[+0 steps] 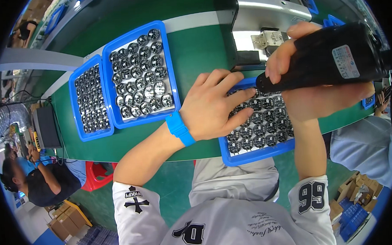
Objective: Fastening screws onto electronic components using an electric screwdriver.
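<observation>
My right hand grips a black handheld device with a pale label on its side. Its narrow end hangs over the far part of a blue tray. Rows of small round dark parts with shiny tops fill that tray. Across the tray's left side reaches my left hand, a blue band round its wrist. The thumb and fingers there are apart, with the tips over or at the parts. Whether a fingertip touches one I cannot tell.
Two more blue trays of similar parts lie left on the green table. A metal fixture stands beyond my hands. One person sits at the left by a red stool; another person's sleeve shows at the right.
</observation>
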